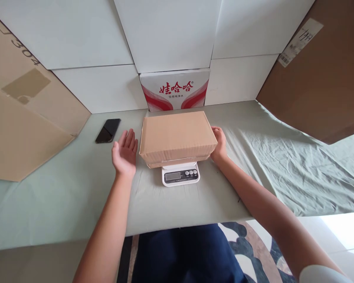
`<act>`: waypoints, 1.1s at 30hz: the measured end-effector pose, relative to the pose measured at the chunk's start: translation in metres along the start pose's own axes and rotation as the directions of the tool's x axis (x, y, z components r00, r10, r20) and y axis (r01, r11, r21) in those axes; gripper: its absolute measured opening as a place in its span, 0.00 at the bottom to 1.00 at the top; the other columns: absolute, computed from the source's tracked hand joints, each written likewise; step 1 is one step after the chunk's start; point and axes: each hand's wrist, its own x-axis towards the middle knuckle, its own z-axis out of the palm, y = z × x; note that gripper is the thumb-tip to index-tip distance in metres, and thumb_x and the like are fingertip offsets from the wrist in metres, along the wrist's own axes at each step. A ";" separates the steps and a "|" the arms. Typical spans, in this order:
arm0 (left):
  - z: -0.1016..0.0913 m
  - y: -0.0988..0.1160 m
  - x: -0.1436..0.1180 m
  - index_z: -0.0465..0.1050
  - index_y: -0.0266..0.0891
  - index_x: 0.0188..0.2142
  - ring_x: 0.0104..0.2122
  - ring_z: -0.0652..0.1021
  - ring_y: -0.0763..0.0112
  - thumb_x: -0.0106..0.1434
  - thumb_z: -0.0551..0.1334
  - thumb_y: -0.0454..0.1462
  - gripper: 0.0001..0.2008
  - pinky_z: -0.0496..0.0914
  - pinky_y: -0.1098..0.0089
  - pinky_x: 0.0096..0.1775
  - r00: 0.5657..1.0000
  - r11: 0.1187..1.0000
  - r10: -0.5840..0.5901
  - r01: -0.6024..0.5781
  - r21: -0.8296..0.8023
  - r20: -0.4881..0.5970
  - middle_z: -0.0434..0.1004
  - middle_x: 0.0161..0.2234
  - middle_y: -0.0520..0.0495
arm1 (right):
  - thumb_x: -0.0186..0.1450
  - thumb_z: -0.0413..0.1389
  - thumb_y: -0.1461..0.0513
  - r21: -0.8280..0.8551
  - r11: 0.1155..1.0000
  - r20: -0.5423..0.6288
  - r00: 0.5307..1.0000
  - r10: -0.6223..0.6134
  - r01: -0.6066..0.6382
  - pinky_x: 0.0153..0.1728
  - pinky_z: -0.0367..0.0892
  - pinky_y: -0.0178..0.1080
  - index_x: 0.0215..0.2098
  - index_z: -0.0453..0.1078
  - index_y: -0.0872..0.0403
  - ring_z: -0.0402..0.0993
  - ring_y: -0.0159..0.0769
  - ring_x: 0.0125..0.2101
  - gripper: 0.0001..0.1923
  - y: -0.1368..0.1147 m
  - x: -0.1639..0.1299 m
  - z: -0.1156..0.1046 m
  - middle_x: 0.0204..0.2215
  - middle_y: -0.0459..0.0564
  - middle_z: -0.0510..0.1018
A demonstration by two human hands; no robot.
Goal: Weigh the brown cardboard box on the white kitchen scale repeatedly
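Note:
A closed brown cardboard box (pixel 177 135) rests on a small white kitchen scale (pixel 181 175). The scale's display and buttons show in front of the box, while its platform is mostly hidden underneath. My left hand (pixel 125 153) is open to the left of the box, palm up and fingers apart from the cardboard. At the box's right side is my right hand (pixel 220 145), its fingers loosely curved and partly hidden by the box edge. It is against or very near that side, without a grip around the box.
A black phone (pixel 108 130) lies left of my left hand on the green cloth (pixel 153 208). Behind the box stands a white carton with red print (pixel 175 90), among white panels (pixel 171 35). Large brown cardboard sheets flank both sides, left (pixel 20 118) and right (pixel 321 74).

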 end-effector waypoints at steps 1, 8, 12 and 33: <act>0.002 0.005 -0.010 0.79 0.48 0.56 0.70 0.67 0.54 0.65 0.57 0.59 0.29 0.59 0.53 0.70 1.000 0.999 0.027 -0.027 0.020 0.001 0.73 0.66 0.43 | 0.64 0.54 0.46 0.007 1.000 0.009 1.000 -0.015 0.015 0.47 0.74 0.45 0.38 0.69 0.49 0.79 0.39 0.39 0.16 -0.005 -0.004 -0.003 0.34 0.45 0.80; 0.012 0.019 -0.078 0.73 0.52 0.64 0.73 0.60 0.55 0.68 0.56 0.59 0.30 0.54 0.55 0.72 0.990 0.988 0.066 -0.082 0.134 0.122 0.62 0.72 0.48 | 0.69 0.52 0.43 -0.078 0.988 0.286 0.952 -0.107 0.134 0.70 0.60 0.57 0.59 0.69 0.41 0.67 0.49 0.67 0.25 -0.033 -0.071 -0.026 0.64 0.47 0.74; 0.028 0.017 -0.086 0.69 0.50 0.67 0.72 0.62 0.52 0.68 0.57 0.59 0.33 0.57 0.53 0.71 0.983 0.985 0.022 -0.052 0.163 0.182 0.63 0.72 0.44 | 0.71 0.47 0.45 -0.147 0.978 0.409 0.909 -0.078 0.150 0.71 0.59 0.58 0.66 0.63 0.40 0.61 0.49 0.70 0.27 -0.035 -0.091 -0.016 0.68 0.46 0.70; 0.047 -0.077 0.047 0.73 0.48 0.62 0.72 0.63 0.56 0.64 0.60 0.62 0.35 0.58 0.56 0.70 0.989 0.984 -0.048 0.023 0.176 0.141 0.67 0.70 0.43 | 0.63 0.53 0.46 -0.170 0.956 0.260 0.947 -0.190 0.239 0.75 0.48 0.56 0.63 0.60 0.44 0.57 0.47 0.69 0.32 0.028 0.037 0.049 0.68 0.49 0.67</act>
